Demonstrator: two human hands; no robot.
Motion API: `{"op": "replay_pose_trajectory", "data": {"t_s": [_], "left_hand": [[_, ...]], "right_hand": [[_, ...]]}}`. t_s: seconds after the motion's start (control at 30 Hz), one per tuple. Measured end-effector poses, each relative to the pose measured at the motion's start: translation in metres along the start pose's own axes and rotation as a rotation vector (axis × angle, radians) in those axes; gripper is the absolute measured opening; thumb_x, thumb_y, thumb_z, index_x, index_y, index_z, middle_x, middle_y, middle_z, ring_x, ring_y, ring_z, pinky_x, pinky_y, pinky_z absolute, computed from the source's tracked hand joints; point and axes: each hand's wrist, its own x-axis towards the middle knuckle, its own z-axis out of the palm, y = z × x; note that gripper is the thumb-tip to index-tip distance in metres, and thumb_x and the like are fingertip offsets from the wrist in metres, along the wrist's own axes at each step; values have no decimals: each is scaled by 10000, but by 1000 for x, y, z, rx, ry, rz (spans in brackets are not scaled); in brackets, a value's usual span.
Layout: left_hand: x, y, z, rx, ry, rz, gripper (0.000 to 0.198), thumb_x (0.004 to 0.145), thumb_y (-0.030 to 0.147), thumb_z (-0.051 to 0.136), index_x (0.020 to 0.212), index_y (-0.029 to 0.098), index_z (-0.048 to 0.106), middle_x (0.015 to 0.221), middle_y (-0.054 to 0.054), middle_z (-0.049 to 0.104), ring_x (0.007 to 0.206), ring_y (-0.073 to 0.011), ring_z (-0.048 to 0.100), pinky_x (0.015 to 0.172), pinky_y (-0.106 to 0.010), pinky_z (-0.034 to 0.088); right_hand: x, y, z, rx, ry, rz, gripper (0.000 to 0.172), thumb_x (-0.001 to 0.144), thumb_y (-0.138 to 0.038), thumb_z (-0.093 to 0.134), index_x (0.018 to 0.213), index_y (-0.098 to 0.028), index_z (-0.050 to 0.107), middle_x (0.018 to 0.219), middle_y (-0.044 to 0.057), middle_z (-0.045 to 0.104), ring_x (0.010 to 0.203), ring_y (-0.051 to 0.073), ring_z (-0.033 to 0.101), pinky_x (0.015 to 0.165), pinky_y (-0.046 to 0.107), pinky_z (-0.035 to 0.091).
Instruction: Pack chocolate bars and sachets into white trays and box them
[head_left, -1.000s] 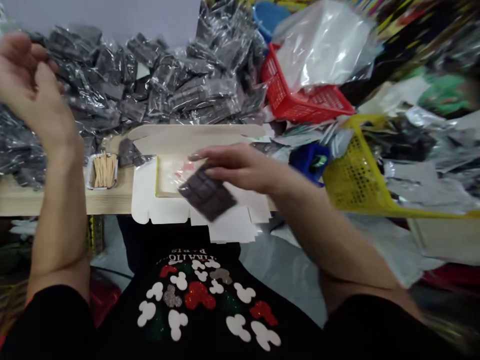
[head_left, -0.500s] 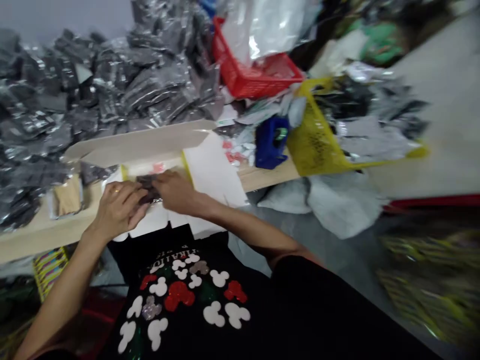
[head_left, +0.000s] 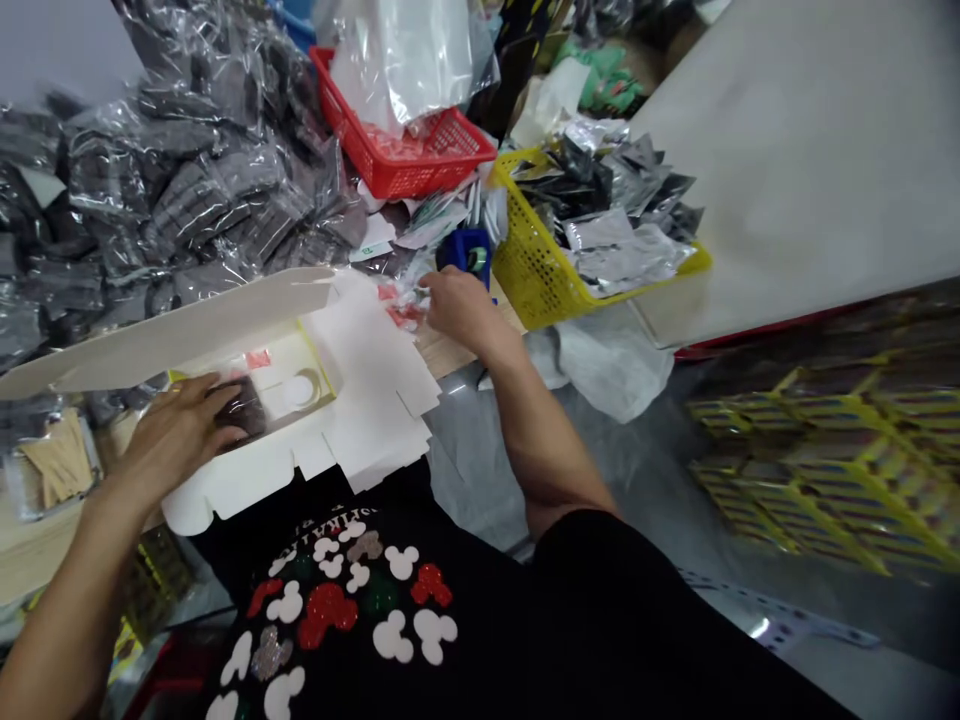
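The left hand [head_left: 176, 430] lies over a dark packet [head_left: 241, 408] in an open white carton [head_left: 367, 400], fingers [head_left: 214, 400] extended, grip unclear. The right hand [head_left: 461, 308], fingers curled, reaches pink-marked clear sachets [head_left: 401, 308] on the desk [head_left: 450, 355], beside a blue tape dispenser [head_left: 466, 255].

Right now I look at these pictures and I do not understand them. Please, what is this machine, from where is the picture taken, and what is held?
There is no machine here: a person works with two bare hands. The camera sits on their head and looks down, so their black shirt shows at the bottom. The left hand lies on a dark bar inside an open white box. The right hand is beside pink scraps and a blue tape dispenser. Around them are bags of dark packets, a red basket and a yellow basket.
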Motion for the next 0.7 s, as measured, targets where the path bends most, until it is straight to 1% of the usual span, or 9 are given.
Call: {"op": "replay_pose_trajectory", "data": {"t_s": [0.1, 0.17, 0.23, 0.3, 0.37, 0.47, 0.57, 0.63, 0.7], "left_hand": [[11, 1, 11, -15, -33, 11, 473, 943, 439, 608, 1341, 209, 718, 1528, -190, 622, 1346, -418, 635, 1144, -583, 539], [12, 11, 12, -33, -32, -17, 432, 921, 387, 596, 1291, 208, 728, 1505, -189, 608, 1327, -390, 633, 1138, -541, 544], [9, 24, 8, -56, -56, -58, 358, 893, 325, 579, 1188, 207, 745, 1459, -173, 619, 1271, -352, 647, 1097, -496, 566], [6, 36, 1, -75, -85, -104, 269, 873, 277, 552, 1045, 199, 744, 1312, -158, 678, 1167, -316, 675, 1017, -452, 590], [2, 43, -5, -92, -89, -147, 227, 873, 255, 520, 953, 197, 724, 1122, -139, 720, 1036, -290, 703, 923, -417, 600], [-6, 46, -11, -124, -35, -183, 273, 933, 308, 476, 966, 213, 730, 1005, -112, 748, 917, -271, 735, 831, -390, 599], [-13, 41, -8, -143, 5, -102, 430, 1036, 470, 415, 1048, 248, 783, 1100, -113, 787, 997, -301, 765, 884, -434, 623], [-15, 38, -2, -128, 62, -6, 497, 1044, 583, 439, 1164, 271, 807, 1356, -134, 755, 1259, -375, 715, 1034, -529, 600], [-14, 37, 5, -88, 76, 79, 512, 1020, 629, 510, 1303, 307, 789, 1605, -117, 616, 1488, -437, 565, 1148, -620, 526]], "right_hand": [[14, 8, 7, 7, -12, -71, 471, 909, -98, 597, 1363, -88, 725, 1278, 241, 701, 1161, 364, 690, 1007, 439, 522], [22, 3, 15, 43, -22, -179, 532, 915, -90, 594, 1438, -125, 680, 1333, 214, 670, 1167, 339, 684, 998, 421, 524], [30, -5, 26, 55, -46, -225, 569, 911, -64, 578, 1470, -141, 646, 1407, 219, 614, 1126, 325, 687, 958, 424, 533], [42, -12, 37, 34, -80, -189, 537, 900, -61, 590, 1430, -116, 648, 1457, 254, 563, 1057, 326, 690, 915, 446, 544], [54, -15, 44, 17, -63, -122, 464, 905, -65, 582, 1362, -86, 661, 1431, 277, 574, 1040, 334, 684, 915, 468, 548], [71, -8, 37, 108, 2, -93, 469, 949, -93, 554, 1414, -103, 614, 1286, 213, 685, 1080, 313, 672, 966, 449, 544], [78, 12, 12, 214, 35, -132, 545, 972, -130, 540, 1517, -151, 549, 1196, 123, 750, 1047, 271, 691, 964, 411, 546], [74, 26, -4, 196, 54, -126, 479, 963, -119, 498, 1414, -160, 652, 1156, 110, 771, 1047, 275, 712, 965, 411, 552], [65, 34, -11, 109, 15, -88, 395, 916, -100, 521, 1229, -150, 755, 1102, 134, 784, 1070, 308, 726, 963, 415, 560]]}}
